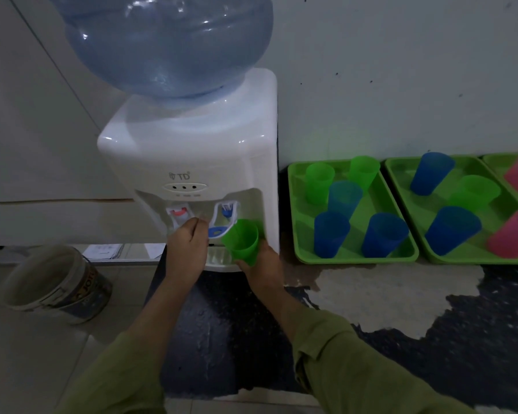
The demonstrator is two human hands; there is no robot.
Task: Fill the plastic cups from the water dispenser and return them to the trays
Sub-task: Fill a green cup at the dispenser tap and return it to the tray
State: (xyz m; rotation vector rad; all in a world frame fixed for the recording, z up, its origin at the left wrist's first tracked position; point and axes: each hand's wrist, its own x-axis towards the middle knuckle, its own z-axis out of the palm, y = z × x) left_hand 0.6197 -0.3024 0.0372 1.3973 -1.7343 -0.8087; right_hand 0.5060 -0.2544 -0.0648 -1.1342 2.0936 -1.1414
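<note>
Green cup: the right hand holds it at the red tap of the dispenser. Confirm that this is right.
Not right. The head view shows the right hand holding the green cup at the blue tap of the dispenser. The red tap stands further left, away from the cup.

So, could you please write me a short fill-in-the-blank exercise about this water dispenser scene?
1. The right hand holds a translucent plastic cup coloured ____.
2. The white water dispenser's tap nearest that cup is coloured ____.
3. The number of plastic cups standing in the green rectangular plastic tray nearest the dispenser is ____.

Missing words: green; blue; five.
</note>
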